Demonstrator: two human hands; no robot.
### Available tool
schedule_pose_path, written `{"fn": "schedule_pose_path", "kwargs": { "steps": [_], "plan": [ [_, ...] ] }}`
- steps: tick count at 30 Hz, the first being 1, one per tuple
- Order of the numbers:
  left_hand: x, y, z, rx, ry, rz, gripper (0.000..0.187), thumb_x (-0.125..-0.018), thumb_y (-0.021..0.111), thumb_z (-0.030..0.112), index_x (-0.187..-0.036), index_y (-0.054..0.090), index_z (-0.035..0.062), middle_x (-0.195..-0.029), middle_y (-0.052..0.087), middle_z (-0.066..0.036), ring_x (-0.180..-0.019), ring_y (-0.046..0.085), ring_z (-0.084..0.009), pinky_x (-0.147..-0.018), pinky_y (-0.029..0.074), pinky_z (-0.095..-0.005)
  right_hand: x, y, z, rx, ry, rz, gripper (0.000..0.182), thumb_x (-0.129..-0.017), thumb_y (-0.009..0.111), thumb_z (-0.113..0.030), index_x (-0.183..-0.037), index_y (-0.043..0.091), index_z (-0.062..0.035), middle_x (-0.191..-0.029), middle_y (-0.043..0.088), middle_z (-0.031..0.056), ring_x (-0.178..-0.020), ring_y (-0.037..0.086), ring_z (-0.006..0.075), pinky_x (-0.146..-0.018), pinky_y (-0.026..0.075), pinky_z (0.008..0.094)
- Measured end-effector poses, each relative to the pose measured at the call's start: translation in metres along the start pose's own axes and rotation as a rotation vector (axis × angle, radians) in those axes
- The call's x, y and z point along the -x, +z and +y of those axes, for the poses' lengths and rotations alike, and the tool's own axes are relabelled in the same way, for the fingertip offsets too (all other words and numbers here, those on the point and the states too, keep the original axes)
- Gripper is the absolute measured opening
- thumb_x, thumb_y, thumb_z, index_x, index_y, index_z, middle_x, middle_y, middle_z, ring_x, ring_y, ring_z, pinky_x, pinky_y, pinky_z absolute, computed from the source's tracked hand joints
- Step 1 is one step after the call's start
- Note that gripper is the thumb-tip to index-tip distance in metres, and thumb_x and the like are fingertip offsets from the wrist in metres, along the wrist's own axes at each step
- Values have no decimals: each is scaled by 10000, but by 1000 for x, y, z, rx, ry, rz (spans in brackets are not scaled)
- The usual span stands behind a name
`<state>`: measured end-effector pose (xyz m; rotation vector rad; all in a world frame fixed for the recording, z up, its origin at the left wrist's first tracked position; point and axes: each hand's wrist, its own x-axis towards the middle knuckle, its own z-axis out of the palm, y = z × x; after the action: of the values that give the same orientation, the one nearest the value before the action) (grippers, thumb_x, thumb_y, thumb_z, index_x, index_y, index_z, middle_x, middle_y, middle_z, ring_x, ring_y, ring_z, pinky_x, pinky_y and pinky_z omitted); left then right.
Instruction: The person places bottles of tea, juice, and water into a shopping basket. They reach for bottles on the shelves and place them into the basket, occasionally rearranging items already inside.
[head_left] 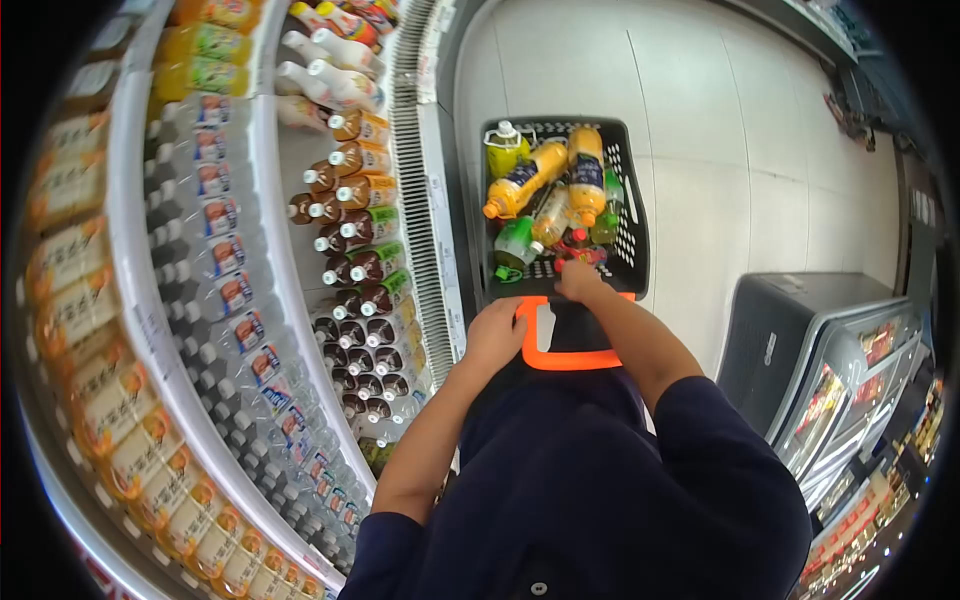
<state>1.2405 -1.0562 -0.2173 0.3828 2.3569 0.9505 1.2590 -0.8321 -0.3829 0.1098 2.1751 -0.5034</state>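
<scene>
A black basket (633, 240) with slotted walls holds several bottles. Two orange-juice bottles (587, 165) lie across its upper part, near a yellow-green bottle (507, 152) with a white cap. Lower down are a green bottle (514, 243), a clear one and a bottle with a red cap and label (590, 254). My right hand (578, 281) reaches over the near rim with its fingers closed at the red-labelled bottle; whether it grips it is unclear. My left hand (497, 335) is wrapped round the left side of the orange handle (570, 359).
Shelves of drinks stand along the left, with dark bottles (368, 228) and clear water bottles (226, 252) in rows. A shelf edge (440, 215) runs close beside the basket. At the right stands a grey cabinet (770, 345) on the tiled floor (690, 190).
</scene>
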Motion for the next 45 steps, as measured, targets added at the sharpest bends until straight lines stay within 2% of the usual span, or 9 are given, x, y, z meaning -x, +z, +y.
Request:
{"fn": "schedule_pose_path", "kwargs": {
  "steps": [2, 6, 16, 23, 31, 33, 35, 42, 45],
  "plan": [
    [-9, 14, 4, -47, 5, -74, 321, -888, 625, 186, -1138, 642, -14, -1075, 671, -202, -994, 646, -377, -882, 520, -457, -25, 7, 8, -148, 145, 222, 413, -796, 689, -209, -1156, 619, -19, -1119, 642, 241, -1052, 633, 396, -864, 539, 469],
    [-27, 24, 10, -110, -38, -143, 321, -883, 638, 178, -1146, 640, -6, -1060, 667, -198, -985, 640, -385, -875, 518, -454, -47, -24, -21, 337, -240, 521, 313, -892, 575, -154, -1189, 635, -75, -1250, 561, 148, -1260, 492, 352, -1072, 410, 489],
    [-32, 31, 6, -104, -145, -162, 304, -882, 636, 150, -1140, 642, -9, -1077, 663, -210, -996, 637, -384, -878, 516, -450, -79, -44, -3, 614, -543, 306, 224, -881, 595, -186, -1074, 700, -139, -1223, 577, 107, -1276, 479, 324, -1111, 342, 529],
    [-38, 5, 17, -135, -89, -10, 376, -877, 642, 146, -1215, 598, -12, -1148, 645, -217, -1013, 642, -382, -896, 517, -442, -9, -117, 5, -253, -650, 481, 356, -765, 749, -83, -1105, 646, -83, -1309, 595, 119, -1199, 570, 314, -998, 468, 395],
    [-46, -69, 58, 148, -14, -9, 759, -837, 734, 171, -1442, 343, -65, -1349, 534, -232, -1255, 550, -324, -1073, 433, -391, 74, -228, -62, -1116, -687, -160, 304, -931, 672, -136, -1204, 605, -23, -1136, 666, 56, -1059, 615, 144, -945, 498, 318],
    [-38, -87, 64, 771, -122, -207, 781, -831, 748, 102, -1458, 310, -59, -1343, 542, -192, -1246, 556, -263, -1055, 452, -382, 77, -236, -93, -1226, -734, -261, 295, -957, 650, -178, -1207, 602, -28, -1125, 666, 51, -1024, 623, 138, -927, 498, 310],
    [-23, -100, 65, 924, -126, -109, 716, -811, 771, 60, -1391, 365, -51, -1336, 548, -160, -1240, 557, -221, -1035, 474, -369, 78, -243, -123, -1185, -771, -358, 343, -971, 636, -208, -1254, 583, -22, -1106, 668, 46, -1032, 614, 131, -924, 493, 312],
    [42, -189, 54, 847, -48, 574, 674, -772, 805, 61, -1317, 423, -46, -1176, 621, -130, -1067, 627, -199, -915, 526, -344, 157, -229, -264, -611, -985, 409, 781, -843, 749, -331, -1440, 390, 22, -1311, 532, 230, -1199, 555, 335, -1019, 447, 412],
    [75, -248, 63, 885, -91, 832, 637, -805, 772, 46, -1312, 406, -79, -1177, 625, -159, -1052, 639, -205, -897, 536, -328, 194, -240, -326, -429, -1047, 381, 890, -770, 789, -321, -1460, 352, 32, -1341, 477, 266, -1256, 490, 394, -1064, 402, 438]
  ]
}}
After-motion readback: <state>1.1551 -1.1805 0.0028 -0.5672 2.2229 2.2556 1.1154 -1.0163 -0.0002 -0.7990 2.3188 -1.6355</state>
